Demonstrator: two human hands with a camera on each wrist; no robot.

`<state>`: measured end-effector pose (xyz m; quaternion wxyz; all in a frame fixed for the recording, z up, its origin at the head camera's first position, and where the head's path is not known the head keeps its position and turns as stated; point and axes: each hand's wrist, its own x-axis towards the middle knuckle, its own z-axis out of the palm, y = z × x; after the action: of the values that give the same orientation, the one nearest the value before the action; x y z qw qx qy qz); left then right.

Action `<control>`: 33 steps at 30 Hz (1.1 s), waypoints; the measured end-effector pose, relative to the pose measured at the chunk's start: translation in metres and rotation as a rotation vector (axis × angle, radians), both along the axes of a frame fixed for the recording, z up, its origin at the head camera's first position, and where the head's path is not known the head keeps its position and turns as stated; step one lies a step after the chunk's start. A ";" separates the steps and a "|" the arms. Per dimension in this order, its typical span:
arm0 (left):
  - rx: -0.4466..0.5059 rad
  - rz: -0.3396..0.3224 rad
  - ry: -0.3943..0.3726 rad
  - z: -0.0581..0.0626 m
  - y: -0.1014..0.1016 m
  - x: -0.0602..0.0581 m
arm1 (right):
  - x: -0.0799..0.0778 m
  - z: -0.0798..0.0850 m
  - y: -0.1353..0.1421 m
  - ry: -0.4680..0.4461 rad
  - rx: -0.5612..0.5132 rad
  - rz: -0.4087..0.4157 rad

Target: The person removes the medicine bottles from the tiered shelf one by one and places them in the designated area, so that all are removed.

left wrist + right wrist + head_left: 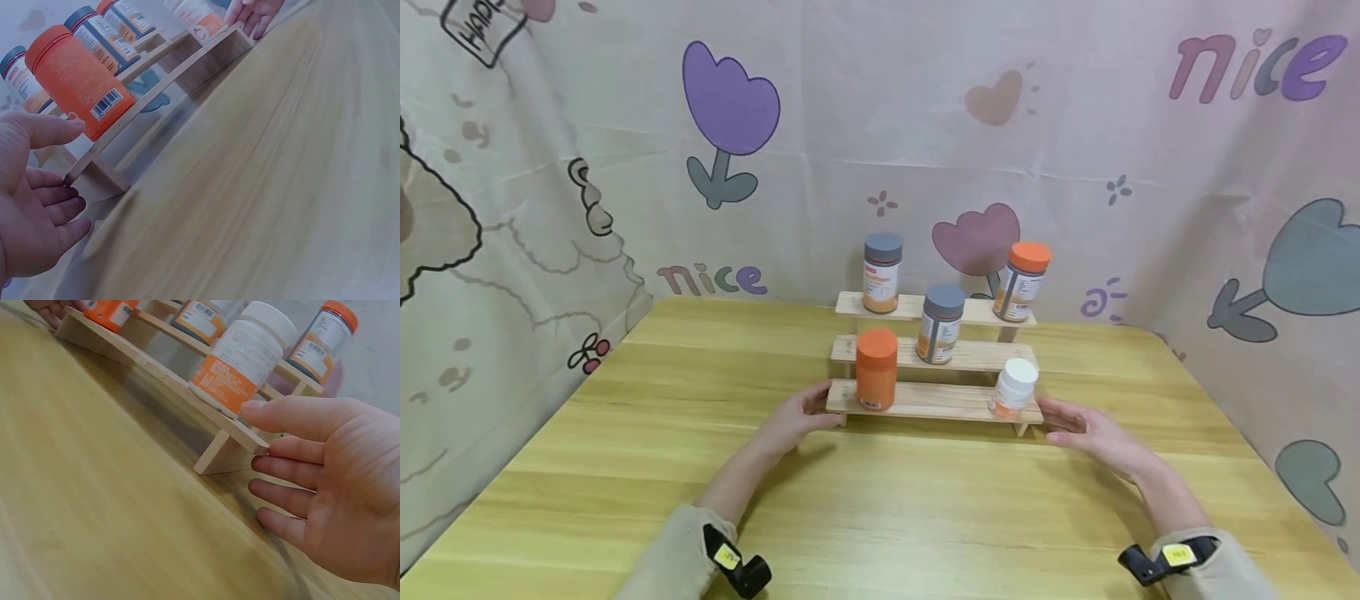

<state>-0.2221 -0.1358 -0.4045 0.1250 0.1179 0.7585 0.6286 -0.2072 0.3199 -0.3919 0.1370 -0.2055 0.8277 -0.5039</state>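
Note:
A three-step wooden rack (940, 401) stands on the table and carries pill bottles. My left hand (797, 417) is at the left end of its lowest step, fingers loosely bent and fingertips at the edge. At the opposite end, my right hand (1093, 433) has its fingers nearly straight, the fingertips at the step's corner. On that step stand an orange bottle (877, 371) to the left and a white bottle (1015, 387) to the right. A grey-capped bottle (940, 325) occupies the middle step. The top step bears another grey-capped bottle (882, 273) and an orange-capped bottle (1022, 282).
The wood-grain table (925, 517) extends in front of the rack and to both sides. Behind it hangs a patterned cloth (865, 100), which also covers the left and right sides. Small black cameras (748, 575) are strapped over both sleeves.

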 end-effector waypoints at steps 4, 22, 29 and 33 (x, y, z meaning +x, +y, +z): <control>-0.019 0.023 0.005 0.001 -0.015 0.001 | 0.000 -0.001 -0.015 -0.013 -0.030 0.033; -0.125 0.082 0.083 0.012 -0.064 0.005 | -0.011 -0.005 -0.052 -0.053 -0.079 0.120; -0.164 0.112 0.063 0.014 -0.075 0.008 | -0.013 -0.002 -0.063 -0.079 -0.083 0.138; -0.167 0.122 0.059 0.017 -0.078 0.008 | -0.014 -0.001 -0.067 -0.091 -0.088 0.149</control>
<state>-0.2141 -0.2141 -0.3880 0.0735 0.0791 0.8174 0.5659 -0.2209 0.2525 -0.3931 0.2023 -0.2493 0.7803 -0.5368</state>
